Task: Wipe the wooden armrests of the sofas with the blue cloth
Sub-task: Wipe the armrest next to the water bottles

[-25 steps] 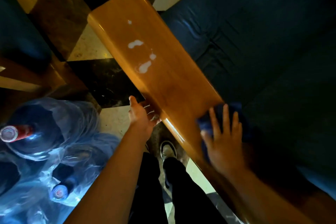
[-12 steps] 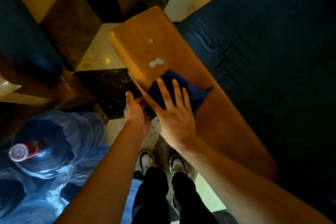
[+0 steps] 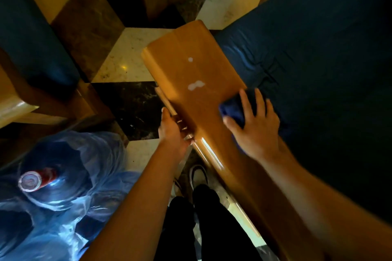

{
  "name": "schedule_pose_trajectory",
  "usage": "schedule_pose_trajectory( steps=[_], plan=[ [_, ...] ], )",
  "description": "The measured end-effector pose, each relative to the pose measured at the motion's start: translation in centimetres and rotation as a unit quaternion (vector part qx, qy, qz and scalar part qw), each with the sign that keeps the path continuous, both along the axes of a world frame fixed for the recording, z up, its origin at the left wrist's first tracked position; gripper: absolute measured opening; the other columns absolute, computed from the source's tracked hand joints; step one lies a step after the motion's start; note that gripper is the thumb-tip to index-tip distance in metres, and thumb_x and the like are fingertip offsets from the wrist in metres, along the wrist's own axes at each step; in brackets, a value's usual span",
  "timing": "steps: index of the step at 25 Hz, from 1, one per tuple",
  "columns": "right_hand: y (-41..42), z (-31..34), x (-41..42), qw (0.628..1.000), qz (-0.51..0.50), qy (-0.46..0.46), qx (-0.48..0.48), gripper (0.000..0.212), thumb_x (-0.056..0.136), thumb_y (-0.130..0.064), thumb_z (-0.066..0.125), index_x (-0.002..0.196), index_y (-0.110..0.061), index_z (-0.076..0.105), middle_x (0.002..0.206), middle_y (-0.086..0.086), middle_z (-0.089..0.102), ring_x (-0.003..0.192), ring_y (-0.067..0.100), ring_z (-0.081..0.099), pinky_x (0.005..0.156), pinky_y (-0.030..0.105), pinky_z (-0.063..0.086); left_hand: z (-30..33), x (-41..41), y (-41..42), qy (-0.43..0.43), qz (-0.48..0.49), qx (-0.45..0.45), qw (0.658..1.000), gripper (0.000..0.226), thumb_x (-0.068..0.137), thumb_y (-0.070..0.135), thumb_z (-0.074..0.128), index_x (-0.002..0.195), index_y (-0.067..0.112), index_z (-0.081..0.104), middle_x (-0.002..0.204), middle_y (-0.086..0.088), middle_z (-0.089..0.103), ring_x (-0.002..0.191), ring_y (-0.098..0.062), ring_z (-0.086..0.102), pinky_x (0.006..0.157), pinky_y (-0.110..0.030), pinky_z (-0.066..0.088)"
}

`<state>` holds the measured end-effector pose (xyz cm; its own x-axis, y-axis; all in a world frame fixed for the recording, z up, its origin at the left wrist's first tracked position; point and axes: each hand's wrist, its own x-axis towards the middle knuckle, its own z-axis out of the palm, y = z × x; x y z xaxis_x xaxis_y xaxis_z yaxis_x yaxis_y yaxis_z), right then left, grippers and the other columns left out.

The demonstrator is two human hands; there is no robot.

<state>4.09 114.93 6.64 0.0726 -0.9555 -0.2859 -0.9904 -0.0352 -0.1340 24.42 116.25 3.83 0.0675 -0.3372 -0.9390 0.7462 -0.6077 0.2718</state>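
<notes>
At the far left, a dark blue sofa cushion (image 3: pixel 31 38) sits above a wooden armrest end (image 3: pixel 14 106). Nearer, at the lower left, large water bottles wrapped in clear blue plastic (image 3: pixel 70 176) stand on the floor; one shows a red-and-white cap (image 3: pixel 31 180). The floor (image 3: pixel 131 57) is tiled in cream, brown and black diamond shapes.

The left hand (image 3: pixel 172 130) rests against the left edge of the wooden armrest (image 3: pixel 191 74), fingers curled around that edge with the thumb pointing to the far side. Below it, the person's white shoes (image 3: pixel 198 176) and black trousers (image 3: pixel 203 224) show near the bottom.

The wooden armrest runs diagonally from the far centre to the near right, glossy and orange-brown. Two white foam spots (image 3: pixel 196 85) lie on its top, towards the far end, well clear of either hand.

The right hand (image 3: pixel 256 131) lies flat on the right side of the armrest top, fingers spread and straight, pressing down on the blue cloth (image 3: pixel 233 108). The cloth is bunched under the fingers and palm, at the armrest's right edge, just near of the larger foam spot and beside the dark blue seat cushion (image 3: pixel 318 59) that fills the right of the scene.
</notes>
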Motion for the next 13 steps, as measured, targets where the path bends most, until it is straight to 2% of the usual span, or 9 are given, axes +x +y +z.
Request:
schedule_pose_trajectory(
  steps=[2, 4, 5, 7, 8, 10, 11, 12, 13],
  plan=[
    [-7.7, -1.0, 2.6, 0.998, 0.026, -0.046, 0.015, 0.090, 0.090, -0.083, 0.034, 0.165, -0.035, 0.022, 0.164, 0.018, 0.036, 0.139, 0.049, 0.047, 0.106, 0.058, 0.047, -0.2, 0.7, -1.3, -0.008, 0.018, -0.004, 1.000, 0.066, 0.099, 0.066, 0.035, 0.131, 0.015, 0.062, 0.120, -0.014, 0.073, 0.109, -0.035, 0.069, 0.095, -0.054, 0.054],
    [-14.6, -2.6, 4.9, 0.986, 0.000, -0.159, 0.053, 0.083, 0.096, -0.077, 0.043, 0.161, -0.029, 0.028, 0.156, 0.016, 0.047, 0.132, 0.043, 0.056, 0.099, 0.048, 0.048, -0.4, 1.4, -2.6, -0.015, 0.039, -0.007, 0.999, 0.068, 0.099, 0.067, 0.035, 0.138, 0.016, 0.058, 0.125, -0.013, 0.071, 0.112, -0.035, 0.067, 0.097, -0.057, 0.053],
    [-17.3, -3.0, 5.8, 0.968, -0.051, -0.227, 0.092, 0.077, 0.098, -0.072, 0.048, 0.158, -0.025, 0.037, 0.151, 0.013, 0.054, 0.128, 0.037, 0.060, 0.097, 0.043, 0.047, -0.4, 1.8, -3.0, -0.013, 0.037, -0.009, 0.999, 0.070, 0.098, 0.068, 0.034, 0.140, 0.016, 0.057, 0.128, -0.014, 0.069, 0.114, -0.036, 0.066, 0.097, -0.058, 0.052],
    [-20.3, -3.6, 6.8, 0.900, -0.155, -0.369, 0.174, 0.064, 0.100, -0.064, 0.054, 0.149, -0.022, 0.053, 0.141, 0.005, 0.065, 0.116, 0.022, 0.066, 0.095, 0.031, 0.047, -0.5, 2.7, -3.5, -0.006, 0.028, -0.015, 0.999, 0.072, 0.098, 0.069, 0.032, 0.139, 0.015, 0.056, 0.129, -0.015, 0.068, 0.114, -0.036, 0.065, 0.089, -0.056, 0.054],
    [-20.0, -3.1, 6.3, 0.878, -0.179, -0.400, 0.193, 0.059, 0.101, -0.062, 0.055, 0.146, -0.023, 0.057, 0.135, 0.000, 0.068, 0.112, 0.016, 0.067, 0.091, 0.022, 0.047, -0.6, 3.1, -3.7, -0.004, 0.035, -0.012, 0.999, 0.071, 0.098, 0.069, 0.030, 0.137, 0.015, 0.056, 0.126, -0.015, 0.069, 0.112, -0.035, 0.066, 0.083, -0.055, 0.055],
    [-15.8, -2.1, 3.7, 0.918, -0.128, -0.351, 0.135, 0.052, 0.101, -0.061, 0.054, 0.143, -0.030, 0.057, 0.123, -0.009, 0.069, 0.114, 0.011, 0.066, 0.086, 0.002, 0.040, -0.5, 4.0, -3.8, -0.008, 0.051, -0.011, 0.999, 0.071, 0.099, 0.068, 0.030, 0.135, 0.013, 0.057, 0.119, -0.015, 0.072, 0.107, -0.035, 0.069, 0.077, -0.051, 0.057],
    [-12.3, -1.8, 1.9, 0.942, -0.078, -0.316, 0.082, 0.056, 0.099, -0.064, 0.052, 0.147, -0.034, 0.051, 0.131, -0.007, 0.067, 0.125, 0.012, 0.061, 0.096, 0.001, 0.037, -0.3, 4.3, -4.0, -0.015, 0.057, -0.012, 0.998, 0.072, 0.099, 0.068, 0.030, 0.135, 0.013, 0.058, 0.118, -0.015, 0.072, 0.106, -0.035, 0.070, 0.077, -0.050, 0.058],
    [-8.5, -1.4, 0.2, 0.970, 0.011, -0.240, 0.036, 0.066, 0.098, -0.067, 0.049, 0.157, -0.037, 0.040, 0.151, 0.002, 0.056, 0.142, 0.018, 0.049, 0.112, 0.014, 0.035, 0.1, 4.5, -4.1, -0.021, 0.063, -0.008, 0.998, 0.072, 0.099, 0.068, 0.030, 0.133, 0.012, 0.058, 0.117, -0.016, 0.072, 0.105, -0.034, 0.070, 0.077, -0.049, 0.058],
    [-4.9, -1.6, -1.0, 0.983, 0.117, -0.142, -0.005, 0.075, 0.099, -0.070, 0.044, 0.164, -0.037, 0.027, 0.169, 0.009, 0.035, 0.154, 0.030, 0.035, 0.124, 0.035, 0.030, 0.5, 4.5, -4.4, -0.026, 0.067, 0.002, 0.997, 0.072, 0.099, 0.068, 0.030, 0.132, 0.012, 0.059, 0.115, -0.015, 0.072, 0.103, -0.033, 0.070, 0.077, -0.048, 0.057]
  ],
)
